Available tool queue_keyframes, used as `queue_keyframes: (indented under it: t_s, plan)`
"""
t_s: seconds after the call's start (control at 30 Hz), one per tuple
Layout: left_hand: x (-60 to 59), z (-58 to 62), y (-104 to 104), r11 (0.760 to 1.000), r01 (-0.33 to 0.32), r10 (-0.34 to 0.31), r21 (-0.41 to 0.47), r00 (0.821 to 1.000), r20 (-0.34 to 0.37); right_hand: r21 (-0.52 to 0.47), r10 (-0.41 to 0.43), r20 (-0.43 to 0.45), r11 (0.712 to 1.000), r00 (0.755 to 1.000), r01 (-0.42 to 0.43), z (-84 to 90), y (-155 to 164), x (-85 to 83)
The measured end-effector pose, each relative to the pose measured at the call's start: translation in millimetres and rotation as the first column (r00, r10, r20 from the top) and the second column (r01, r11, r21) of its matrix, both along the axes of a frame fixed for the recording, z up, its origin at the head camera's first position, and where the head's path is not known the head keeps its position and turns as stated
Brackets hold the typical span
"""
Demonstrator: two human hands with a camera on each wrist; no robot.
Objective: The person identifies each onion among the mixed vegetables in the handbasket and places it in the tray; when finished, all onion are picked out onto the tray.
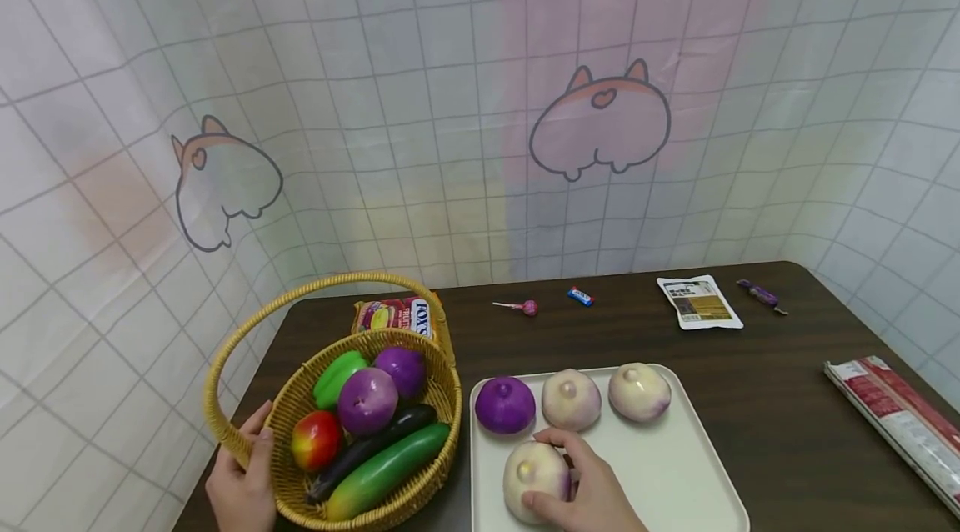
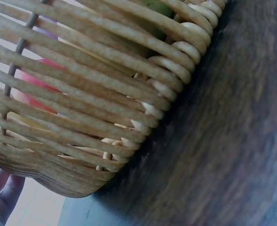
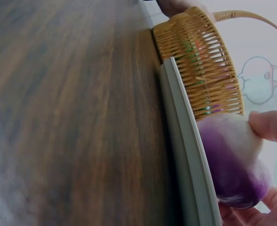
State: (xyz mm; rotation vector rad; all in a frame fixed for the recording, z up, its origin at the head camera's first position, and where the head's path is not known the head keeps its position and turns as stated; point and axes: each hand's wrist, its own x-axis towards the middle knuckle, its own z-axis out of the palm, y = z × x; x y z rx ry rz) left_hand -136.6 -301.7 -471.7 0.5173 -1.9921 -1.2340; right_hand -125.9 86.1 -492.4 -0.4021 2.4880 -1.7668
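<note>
My left hand [image 1: 243, 478] grips the wicker basket [image 1: 442, 478] at its left side, where the tall handle [image 1: 213, 382] meets the rim. In the left wrist view the basket's woven side [image 2: 82, 84] stands on the dark table. My right hand [image 1: 588, 486] holds a white-and-purple toy turnip [image 1: 534, 478] at the near left of a white tray [image 1: 652, 461], thumb and fingers around its sides. In the right wrist view the turnip's purple underside [image 3: 228, 165] shows beside the tray's edge. Behind it on the tray sit two pale turnips [image 1: 572, 400] [image 1: 639, 392] and a deep purple one [image 1: 506, 405].
Inside the basket lie a green pepper [image 1: 339, 379], two purple round vegetables [image 1: 367, 401], a red-yellow fruit [image 1: 317, 440], an eggplant [image 1: 375, 447] and a cucumber [image 1: 390, 469]. Behind are a candy bag [image 1: 393, 315], lollipop [image 1: 529, 308], small blue candy [image 1: 581, 296] and white packet [image 1: 699, 303].
</note>
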Motion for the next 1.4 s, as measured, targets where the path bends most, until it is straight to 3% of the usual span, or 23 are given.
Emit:
queue_keyframes:
  t_s: [0.33,0.77,0.87,1.1,1.2,1.4]
  plan:
    - [-1.5,-3.5,-2,1.0,-0.005,0.005,-0.004,1.0,0.005,0.061,-0.021,-0.033,0.998,0.999,0.023,-8.7,-1,-2.0]
    - [-0.2,-4.8,-5,0.999,-0.035,0.034,0.024,0.999,0.041,-0.022,0.044,-0.112,0.999,0.993,-0.046,-16.6,0,-6.0]
    - [-1.4,-4.9,-5,1.0,-0.016,0.015,0.016,0.999,0.03,-0.03,0.037,-0.132,0.999,0.991,-0.041,-18.2,0,-6.5]
    - [-0.2,1.6,-1,1.0,-0.024,0.023,0.017,0.999,0.043,-0.063,0.071,-0.135,0.995,0.988,-0.081,-21.4,2,-7.8]
    - [0.1,2.6,0,0.999,-0.033,0.031,0.031,0.998,0.057,-0.072,0.116,-0.193,0.989,0.974,-0.132,-25.1,2,-9.6]
    - [-0.4,2.1,0,0.997,-0.038,0.032,0.063,0.996,0.089,-0.069,0.204,-0.362,0.967,0.91,-0.244,-32.7,4,-14.8]
